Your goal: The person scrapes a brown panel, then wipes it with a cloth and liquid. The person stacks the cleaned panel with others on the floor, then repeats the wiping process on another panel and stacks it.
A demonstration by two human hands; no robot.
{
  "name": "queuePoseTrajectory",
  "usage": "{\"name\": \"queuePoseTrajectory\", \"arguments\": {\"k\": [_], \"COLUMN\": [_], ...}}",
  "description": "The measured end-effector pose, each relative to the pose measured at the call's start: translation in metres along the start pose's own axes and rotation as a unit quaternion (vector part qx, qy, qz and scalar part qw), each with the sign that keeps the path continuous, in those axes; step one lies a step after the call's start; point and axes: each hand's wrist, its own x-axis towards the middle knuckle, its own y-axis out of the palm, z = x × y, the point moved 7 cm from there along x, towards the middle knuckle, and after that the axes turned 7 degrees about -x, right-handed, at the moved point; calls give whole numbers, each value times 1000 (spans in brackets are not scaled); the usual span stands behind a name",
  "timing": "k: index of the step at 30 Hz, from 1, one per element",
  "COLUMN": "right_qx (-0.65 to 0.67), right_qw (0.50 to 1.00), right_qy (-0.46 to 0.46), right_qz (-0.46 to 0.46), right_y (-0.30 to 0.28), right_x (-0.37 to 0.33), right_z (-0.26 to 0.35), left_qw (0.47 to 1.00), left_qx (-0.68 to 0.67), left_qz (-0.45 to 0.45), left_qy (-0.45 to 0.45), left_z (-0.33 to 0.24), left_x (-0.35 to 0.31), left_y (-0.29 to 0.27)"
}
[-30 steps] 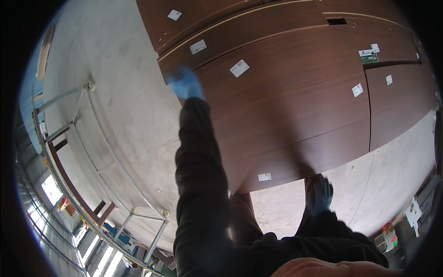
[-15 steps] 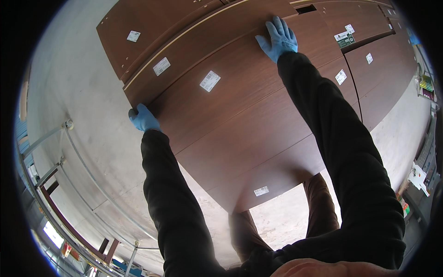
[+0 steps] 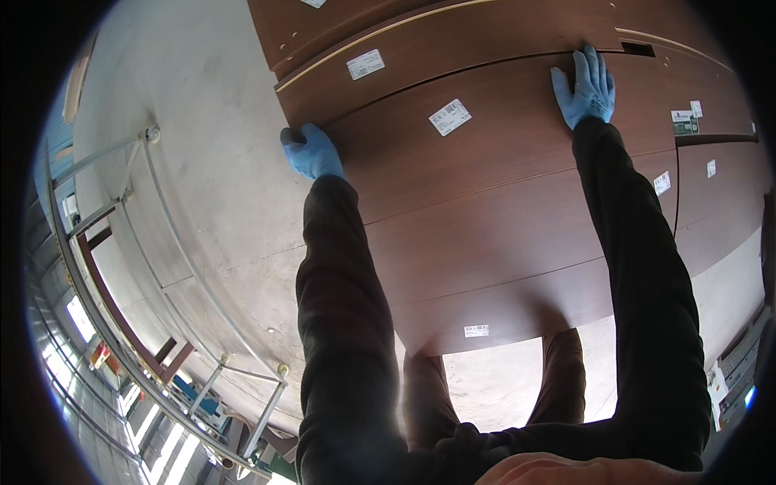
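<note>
A wide brown wood-grain panel [image 3: 509,137] lies in front of me, with a white label [image 3: 449,117] on its face. My left hand [image 3: 314,152], in a blue glove with dark fingertips, is closed round the panel's left edge near its far corner. My right hand [image 3: 588,90], also in a blue glove, lies flat near the far edge with its fingers stretched out. A dark seam runs along that edge. Beyond it is another brown panel [image 3: 453,44] with a pale front edge strip and a label [image 3: 365,64].
More brown panels [image 3: 719,178] lie to the right beside a narrow gap. A brown panel [image 3: 485,311] reaches toward my legs. On the left, a metal tube frame on casters [image 3: 174,222] stands on the grey floor [image 3: 210,105]. A dark rectangular opening [image 3: 638,49] shows at the far right.
My view has shifted left, so panels and hands appear farther right. The seam along the near panel's far edge looks wider and darker. Both hands stay on the panel.
</note>
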Motion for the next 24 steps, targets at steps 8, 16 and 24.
{"name": "queuePoseTrajectory", "arguments": {"k": [8, 16, 24], "right_qx": [-15, -18, -20], "right_qw": [1000, 1000, 1000], "right_qy": [-10, -8, -20], "right_qz": [12, 16, -3], "right_y": [2, 2, 1], "right_x": [0, 1, 1], "right_z": [0, 1, 3], "left_qw": [949, 881, 873], "left_qx": [-213, -271, -294], "left_qz": [89, 209, 188], "left_qy": [-214, -327, -340], "left_z": [32, 30, 46], "left_x": [19, 12, 13], "left_y": [2, -9, -11]}}
